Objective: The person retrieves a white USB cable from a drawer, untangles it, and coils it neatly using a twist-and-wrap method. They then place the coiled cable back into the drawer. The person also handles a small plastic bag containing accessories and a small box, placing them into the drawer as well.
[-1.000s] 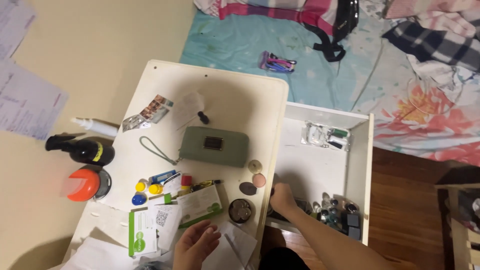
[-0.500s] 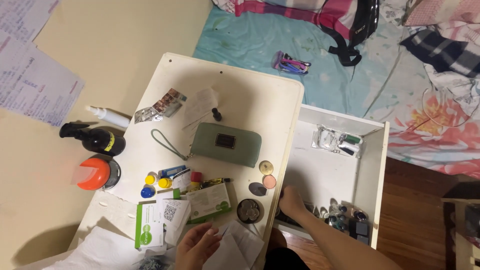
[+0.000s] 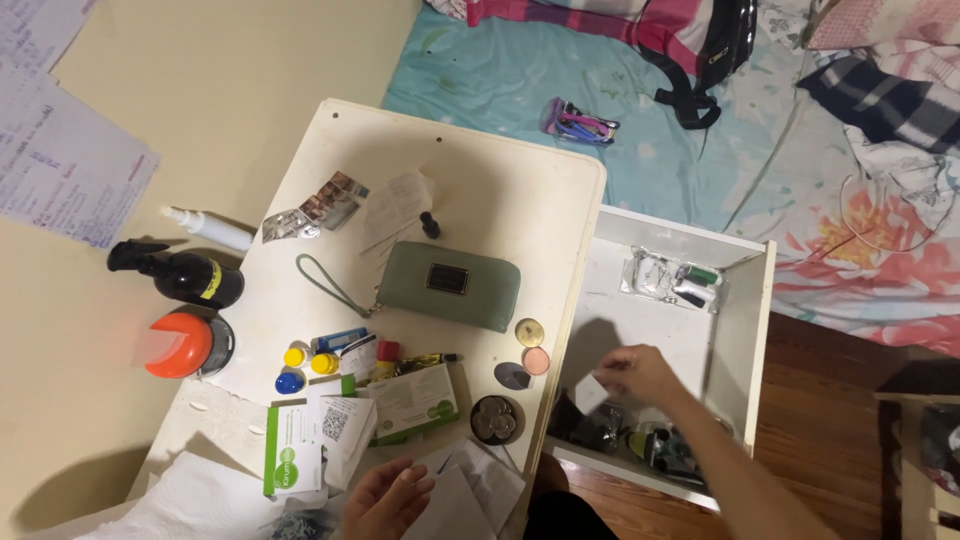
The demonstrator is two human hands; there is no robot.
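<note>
Beside the cluttered tabletop [image 3: 480, 200], the right hand [image 3: 635, 372] pinches a small white card [image 3: 590, 392] over the open drawer [image 3: 742, 330], where a loose grip could drop it among the bottles [image 3: 650, 445], while the left hand [image 3: 385, 500] rests with its fingers loosely curled on papers [image 3: 465, 490].

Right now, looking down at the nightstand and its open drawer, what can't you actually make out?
- Head view: the small white thing in the right hand is motion-blurred; its kind is unclear.
- Items at the drawer's front are partly hidden under the right forearm.
- The left hand is cut off by the bottom edge, resting on papers.
- The round tin's contents are too small to tell.
</note>
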